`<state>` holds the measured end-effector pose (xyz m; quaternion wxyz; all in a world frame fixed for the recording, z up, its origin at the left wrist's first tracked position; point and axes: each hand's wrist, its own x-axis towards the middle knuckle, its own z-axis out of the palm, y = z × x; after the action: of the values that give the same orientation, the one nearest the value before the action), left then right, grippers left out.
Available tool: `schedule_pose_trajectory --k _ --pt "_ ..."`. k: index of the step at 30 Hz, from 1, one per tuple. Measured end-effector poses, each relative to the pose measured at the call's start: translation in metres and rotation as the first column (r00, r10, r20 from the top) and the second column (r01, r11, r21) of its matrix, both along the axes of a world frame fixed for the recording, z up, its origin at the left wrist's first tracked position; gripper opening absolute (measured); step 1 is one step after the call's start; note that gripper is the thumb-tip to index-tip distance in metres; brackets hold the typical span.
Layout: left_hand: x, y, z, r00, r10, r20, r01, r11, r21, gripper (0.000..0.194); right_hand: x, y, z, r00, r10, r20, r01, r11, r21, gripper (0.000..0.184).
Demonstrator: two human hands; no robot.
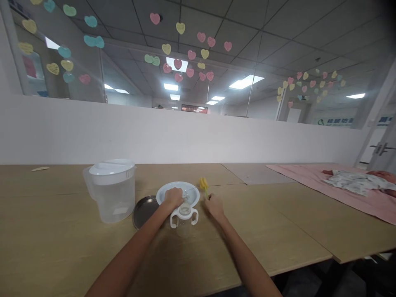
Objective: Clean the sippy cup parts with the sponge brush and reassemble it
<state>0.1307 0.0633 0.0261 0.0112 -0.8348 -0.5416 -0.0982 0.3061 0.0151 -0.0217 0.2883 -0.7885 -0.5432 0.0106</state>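
Note:
My left hand (173, 199) is closed over a white bowl (194, 198), gripping a small clear piece (185, 195) whose kind I cannot make out. In my right hand (214, 205), to the right of the bowl, is a small brush (203, 183) with a yellow head pointing up and a thin greenish handle. Between my wrists stands a clear baby bottle (184, 225) with an open top and two white side handles. Neither hand holds the bottle.
A round metal tray (144, 210) lies partly behind my left forearm. Left of it stands a lidded translucent pitcher (114, 198). A flat, pale piece (40, 168) lies far left. On the right, a baby-like figure (349, 181) in patterned clothing lies on a pink cloth (309, 177).

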Motion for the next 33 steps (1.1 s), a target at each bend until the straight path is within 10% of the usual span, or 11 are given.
schedule_pose_trajectory --k 7,12,17,26,30,33 --pt "-0.025 -0.010 0.000 0.969 -0.009 0.248 -0.014 0.996 0.090 0.030 -0.011 -0.012 0.012 0.998 0.041 0.052 -0.057 0.936 0.347 0.028" --pt "-0.031 0.003 0.014 0.882 -0.118 0.456 0.083 0.992 0.096 0.026 -0.025 -0.011 0.009 0.968 0.124 0.219 -0.187 0.937 0.294 0.020" --pt "-0.032 0.013 0.031 0.709 -0.152 0.689 0.141 0.987 0.073 0.030 -0.019 -0.005 0.006 0.991 0.019 0.130 -0.063 0.938 0.341 0.025" --pt "-0.026 0.000 0.049 0.340 -0.081 0.937 0.238 0.971 -0.002 0.032 -0.026 -0.009 0.000 0.948 0.180 0.263 -0.285 0.847 0.448 0.031" --pt "-0.035 -0.001 0.059 0.327 -0.094 0.940 0.203 0.979 0.027 0.032 -0.015 -0.006 0.003 0.893 0.193 0.407 -0.370 0.830 0.417 0.026" --pt "-0.052 0.001 0.071 0.533 -0.156 0.832 0.107 0.987 0.117 0.029 -0.005 -0.003 0.005 0.856 0.171 0.488 -0.385 0.841 0.381 0.023"
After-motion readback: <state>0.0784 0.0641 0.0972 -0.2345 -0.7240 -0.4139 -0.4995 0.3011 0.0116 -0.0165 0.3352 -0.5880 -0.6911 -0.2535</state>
